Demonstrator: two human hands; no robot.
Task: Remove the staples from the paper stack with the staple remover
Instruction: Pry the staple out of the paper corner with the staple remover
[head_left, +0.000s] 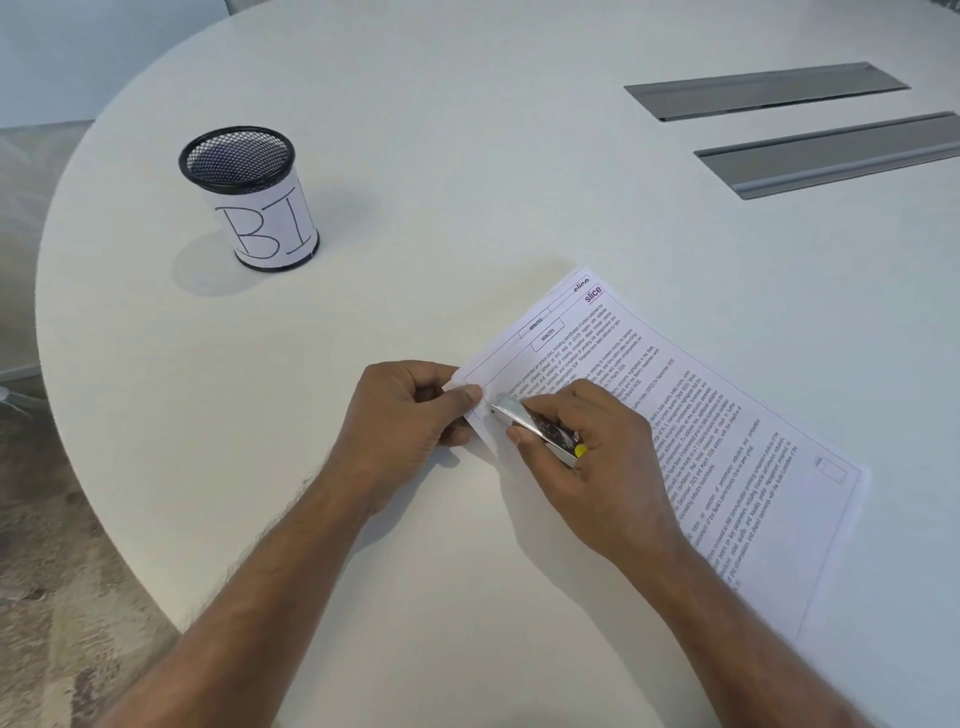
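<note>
A stack of printed paper (691, 431) lies at an angle on the white table (415, 156), its top sheet slightly shifted off the one below. My left hand (410, 410) pinches the stack's near-left corner between thumb and fingers. My right hand (587, 447) grips a silver metal staple remover (535, 426) with a yellow spot at its back end. The remover's tip rests on that same corner, just right of my left thumb. The staple itself is too small to make out.
A black mesh pen cup (249, 197) wrapped in a white label marked "BI" stands at the left. Two grey metal cable hatches (769, 88) (841, 153) lie flush in the table at the far right. The table's curved edge runs along the left and bottom.
</note>
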